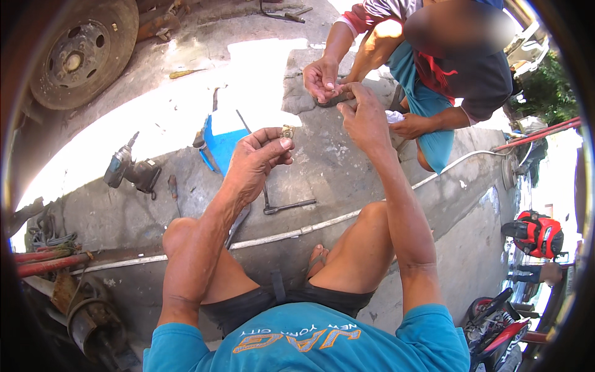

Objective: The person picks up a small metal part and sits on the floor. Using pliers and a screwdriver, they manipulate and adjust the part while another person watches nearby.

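Observation:
My left hand [257, 158] is closed, pinching a small brass-coloured metal fitting [287, 131] between thumb and forefinger. My right hand [365, 121] reaches forward with its forefinger stretched out and its thumb apart. Its fingertip meets or nearly meets the fingers of a co-worker's hand [322, 79], which seem to pinch something too small to make out. The co-worker's other hand [412, 126] rests by a knee, with a white crumpled thing [394, 116] beside it. Beyond my left hand lies a blue tray-like piece [224, 144] on the ground.
A ratchet wrench [290, 207] lies between my knees and the blue piece. To the left are a cordless power tool [124, 160] and a wheel [83, 53]. A pale hose [297, 232] crosses the concrete. A red motorcycle [499, 335] stands at lower right.

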A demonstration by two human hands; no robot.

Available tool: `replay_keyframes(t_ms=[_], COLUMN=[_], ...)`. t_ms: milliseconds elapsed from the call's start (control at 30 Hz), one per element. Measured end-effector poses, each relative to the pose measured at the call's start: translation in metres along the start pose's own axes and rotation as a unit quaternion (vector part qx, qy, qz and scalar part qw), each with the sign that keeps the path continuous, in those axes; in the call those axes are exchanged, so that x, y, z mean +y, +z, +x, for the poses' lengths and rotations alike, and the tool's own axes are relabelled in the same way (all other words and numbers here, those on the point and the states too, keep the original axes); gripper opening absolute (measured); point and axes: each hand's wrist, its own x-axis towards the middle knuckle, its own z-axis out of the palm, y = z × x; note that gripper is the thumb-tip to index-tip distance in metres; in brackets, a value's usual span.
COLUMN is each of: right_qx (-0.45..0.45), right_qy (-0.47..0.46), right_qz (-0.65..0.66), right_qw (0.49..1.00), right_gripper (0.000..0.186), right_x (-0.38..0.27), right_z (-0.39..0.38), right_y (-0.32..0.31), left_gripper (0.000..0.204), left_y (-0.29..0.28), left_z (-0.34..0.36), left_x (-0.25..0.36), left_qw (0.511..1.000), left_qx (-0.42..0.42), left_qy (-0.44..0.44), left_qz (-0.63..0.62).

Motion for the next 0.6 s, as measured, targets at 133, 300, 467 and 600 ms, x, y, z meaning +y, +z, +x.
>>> replay_keyframes(t_ms=[133, 300, 467, 600], right_qx=[-0.008, 0.006, -0.020, -0.024], right_qy=[0.068, 0.124, 0.151, 0.186], right_qz=[0.102, 0.139, 0.168, 0.294], right_qw=[0.992, 0.982, 0.974, 0.937], right_gripper=[0.025, 0.021, 0.021, 0.016], right_x=[0.006, 0.001, 0.005, 0.008], right_z=[0.007, 0.006, 0.007, 0.007], right_y=[0.015, 0.024, 0.022, 0.010], left_gripper=[0.032, 0.035, 0.037, 0.037], left_y=[-0.001, -0.002, 0.002, 0.002], left_z=[0.000, -0.004, -0.004, -0.005], left_x=[0.000, 0.001, 0.000, 0.000], left_qw=[0.999, 0.998, 0.995, 0.992], left_qx=[-0.009, 0.001, 0.014, 0.017], left_qy=[0.008, 0.007, 0.029, 0.037], left_qz=[0.040, 0.067, 0.093, 0.117])
